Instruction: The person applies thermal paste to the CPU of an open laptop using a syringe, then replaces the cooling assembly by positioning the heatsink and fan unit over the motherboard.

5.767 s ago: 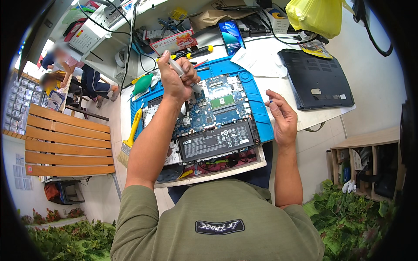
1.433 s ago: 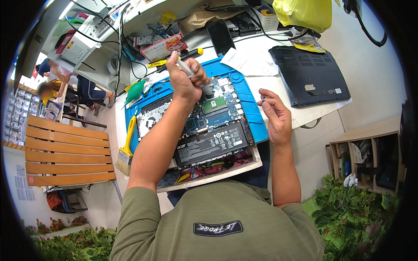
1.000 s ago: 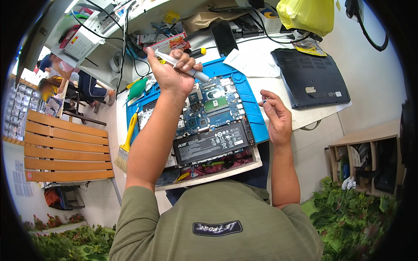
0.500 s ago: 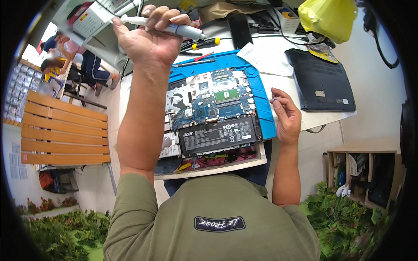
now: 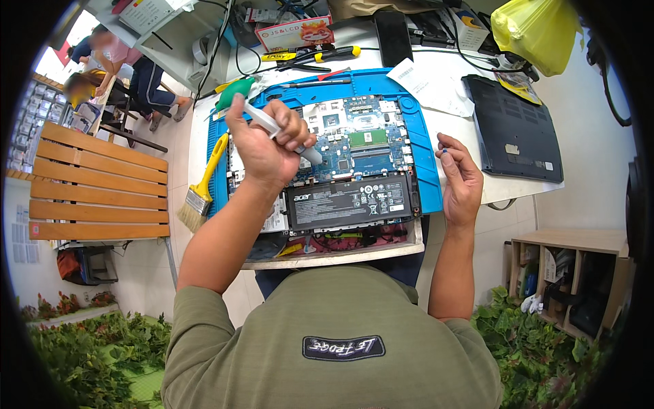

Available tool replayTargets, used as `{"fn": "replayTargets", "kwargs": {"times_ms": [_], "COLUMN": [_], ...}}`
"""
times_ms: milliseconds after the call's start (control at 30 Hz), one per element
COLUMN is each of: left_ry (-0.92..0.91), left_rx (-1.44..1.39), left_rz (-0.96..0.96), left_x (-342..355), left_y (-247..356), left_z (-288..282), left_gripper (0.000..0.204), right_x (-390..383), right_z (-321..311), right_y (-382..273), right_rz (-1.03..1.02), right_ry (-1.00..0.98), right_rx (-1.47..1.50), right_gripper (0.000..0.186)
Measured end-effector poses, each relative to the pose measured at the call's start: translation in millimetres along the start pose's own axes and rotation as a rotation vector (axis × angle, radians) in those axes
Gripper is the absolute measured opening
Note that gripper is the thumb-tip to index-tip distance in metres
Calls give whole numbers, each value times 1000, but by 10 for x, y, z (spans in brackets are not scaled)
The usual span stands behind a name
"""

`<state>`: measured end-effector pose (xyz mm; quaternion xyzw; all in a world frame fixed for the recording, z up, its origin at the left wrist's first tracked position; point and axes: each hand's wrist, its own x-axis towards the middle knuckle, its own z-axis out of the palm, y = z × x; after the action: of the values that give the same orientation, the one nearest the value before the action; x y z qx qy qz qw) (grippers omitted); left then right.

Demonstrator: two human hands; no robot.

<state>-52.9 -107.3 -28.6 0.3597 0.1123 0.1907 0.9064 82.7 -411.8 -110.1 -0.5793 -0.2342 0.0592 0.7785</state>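
My left hand (image 5: pixel 264 155) is closed around a syringe (image 5: pixel 264 121) with a white plunger and a grey barrel. Its grey end points down and to the right, over the exposed blue motherboard (image 5: pixel 373 163) of an opened laptop. My right hand (image 5: pixel 460 191) stays off to the right of the laptop, thumb and fingers pinching a tiny dark blue piece (image 5: pixel 444 151), perhaps a cap. A black battery (image 5: pixel 351 204) fills the laptop's near side, and a green memory module (image 5: pixel 368 139) sits on the board. Under the laptop lies a blue work mat (image 5: pixel 426 178).
A yellow-handled brush (image 5: pixel 212 169) and a green bulb (image 5: pixel 236 91) lie left of the laptop. Pliers (image 5: pixel 327 57) and a phone (image 5: pixel 394 39) are behind. A white paper (image 5: pixel 430 87) and black laptop cover (image 5: pixel 514 129) are at right. An open drawer (image 5: pixel 340 253) sits below.
My left hand has come down with the syringe from above the bench to over the laptop's board. The right hand keeps its pinch and has hardly moved. The view has shifted slightly.
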Motion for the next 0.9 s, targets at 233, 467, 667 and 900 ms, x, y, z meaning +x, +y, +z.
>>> {"fn": "replayTargets", "kwargs": {"times_ms": [233,467,667,900], "left_ry": [-42,-17,-40,-70], "left_rx": [44,79,125,159], "left_rz": [23,1,13,15], "left_x": [67,68,62,77], "left_y": [-116,-174,-190,-191], "left_z": [-33,-25,-40,-58], "left_gripper": [73,74,73,73], "right_x": [-1,-7,-11,-9], "right_z": [-22,-17,-6,-8], "right_y": [28,10,13,14], "right_rz": [9,9,11,13], "right_ry": [8,14,19,20], "right_rx": [3,-8,4,7], "right_gripper": [17,17,18,18]}}
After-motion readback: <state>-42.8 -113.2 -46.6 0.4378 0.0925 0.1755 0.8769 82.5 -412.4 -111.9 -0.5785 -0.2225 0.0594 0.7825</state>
